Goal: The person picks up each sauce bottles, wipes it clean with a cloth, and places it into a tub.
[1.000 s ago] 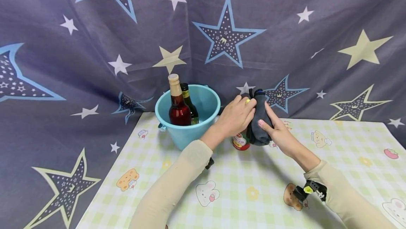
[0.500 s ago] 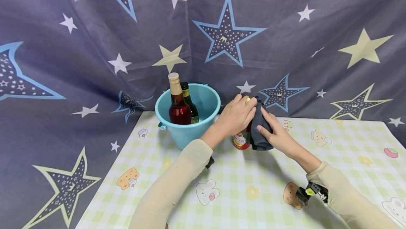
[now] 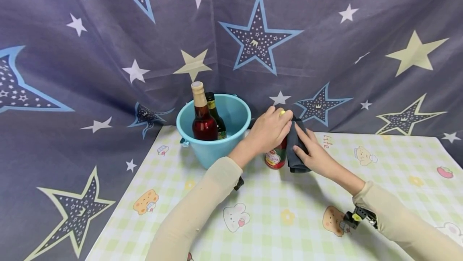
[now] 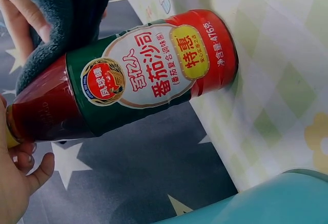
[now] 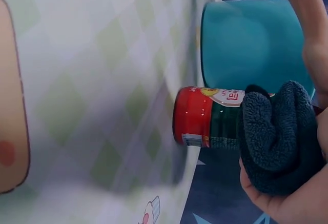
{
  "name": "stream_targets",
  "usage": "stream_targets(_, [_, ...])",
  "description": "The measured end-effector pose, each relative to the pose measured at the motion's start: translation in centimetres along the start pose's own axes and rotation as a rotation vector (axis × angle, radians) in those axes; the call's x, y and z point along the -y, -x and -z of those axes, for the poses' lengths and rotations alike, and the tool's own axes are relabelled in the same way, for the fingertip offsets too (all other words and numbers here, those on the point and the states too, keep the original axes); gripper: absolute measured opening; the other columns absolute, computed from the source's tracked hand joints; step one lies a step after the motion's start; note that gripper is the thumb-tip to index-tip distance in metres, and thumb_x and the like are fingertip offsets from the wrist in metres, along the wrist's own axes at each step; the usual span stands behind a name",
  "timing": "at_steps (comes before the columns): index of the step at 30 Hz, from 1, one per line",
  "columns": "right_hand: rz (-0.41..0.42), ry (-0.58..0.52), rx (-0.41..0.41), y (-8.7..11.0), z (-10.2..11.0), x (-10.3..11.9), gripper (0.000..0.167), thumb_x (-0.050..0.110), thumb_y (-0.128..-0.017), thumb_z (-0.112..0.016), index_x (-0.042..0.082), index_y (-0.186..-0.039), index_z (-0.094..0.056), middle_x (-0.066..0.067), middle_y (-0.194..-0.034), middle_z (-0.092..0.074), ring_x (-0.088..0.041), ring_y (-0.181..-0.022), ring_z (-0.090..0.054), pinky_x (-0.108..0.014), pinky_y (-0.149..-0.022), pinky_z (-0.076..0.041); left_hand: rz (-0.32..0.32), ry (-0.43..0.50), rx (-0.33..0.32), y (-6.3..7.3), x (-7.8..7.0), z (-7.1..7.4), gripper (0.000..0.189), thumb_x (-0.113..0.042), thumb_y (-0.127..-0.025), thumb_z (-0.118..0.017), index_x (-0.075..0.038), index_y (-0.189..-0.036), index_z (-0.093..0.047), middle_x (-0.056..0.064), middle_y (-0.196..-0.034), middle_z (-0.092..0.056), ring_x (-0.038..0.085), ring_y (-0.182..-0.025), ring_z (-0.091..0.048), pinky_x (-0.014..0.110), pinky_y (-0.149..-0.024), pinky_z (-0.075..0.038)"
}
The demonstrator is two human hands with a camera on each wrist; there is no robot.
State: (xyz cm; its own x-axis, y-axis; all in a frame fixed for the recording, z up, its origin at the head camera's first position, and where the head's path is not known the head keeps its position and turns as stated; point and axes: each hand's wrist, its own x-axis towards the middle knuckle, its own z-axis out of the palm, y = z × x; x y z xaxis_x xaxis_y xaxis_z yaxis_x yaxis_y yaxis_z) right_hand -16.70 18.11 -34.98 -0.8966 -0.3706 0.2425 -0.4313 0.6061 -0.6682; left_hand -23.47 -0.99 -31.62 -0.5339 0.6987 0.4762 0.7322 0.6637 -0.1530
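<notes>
A ketchup bottle [image 4: 146, 73] with a green, red and white label stands on the table in front of the star-printed curtain. My left hand [image 3: 265, 131] grips its neck just below the yellow cap, as the left wrist view shows at the left edge. In my right hand [image 3: 315, 153] is a folded dark grey-blue towel [image 5: 277, 142], pinched between thumb and fingers. The towel lies against the right side of the bottle's upper part, touching it. The bottle's far side is hidden.
Left of the bottle stands a light blue bucket [image 3: 211, 152]. Inside it are a dark red bottle [image 3: 205, 127] with a cream top and a slimmer dark bottle [image 3: 216, 118]. A checked cloth [image 3: 264, 196] covers the table, with the curtain [image 3: 307, 11] behind.
My right hand has brought the towel down and slightly left against the bottle's side, and the towel now hangs flatter. The left hand stays at the bottle's neck.
</notes>
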Motion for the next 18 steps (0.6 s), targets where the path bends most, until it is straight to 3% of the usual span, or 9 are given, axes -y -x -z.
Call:
stream_targets(6, [0.0,0.104,-0.005,0.11,-0.28,0.07,0.067,0.005,-0.106,-0.048,0.0,-0.162,-0.012,-0.037,-0.159,-0.017,-0.054,-0.136,-0.041,-0.06,-0.1,-0.044,0.0,-0.003,-0.003,-0.03,-0.03,0.14,0.021,-0.026,-0.111,-0.032,-0.011,-0.11,-0.047,0.003,-0.091,-0.052,0.021,-0.084,-0.044,0.032,-0.083,-0.037])
stream_targets(12, [-0.002,0.204,-0.016,0.21,-0.54,0.37,0.067,0.005,-0.106,-0.049,0.001,-0.163,-0.013,-0.037,-0.157,-0.021,-0.046,-0.105,-0.064,-0.047,-0.076,-0.052,0.004,0.005,0.003,-0.02,-0.05,0.3,0.021,-0.026,-0.111,-0.032,-0.011,-0.11,-0.048,0.003,-0.092,-0.053,0.022,-0.084,-0.045,0.032,-0.083,-0.037])
stream_targets(18, [-0.004,0.283,-0.033,0.31,-0.76,0.46,0.067,0.005,-0.105,-0.05,0.002,-0.162,-0.015,-0.038,-0.159,-0.02,-0.034,-0.077,-0.067,-0.037,-0.059,-0.049,0.003,0.004,0.001,-0.01,-0.11,0.31,0.021,-0.026,-0.111,-0.032,-0.012,-0.11,-0.048,0.003,-0.092,-0.053,0.022,-0.086,-0.047,0.032,-0.085,-0.037])
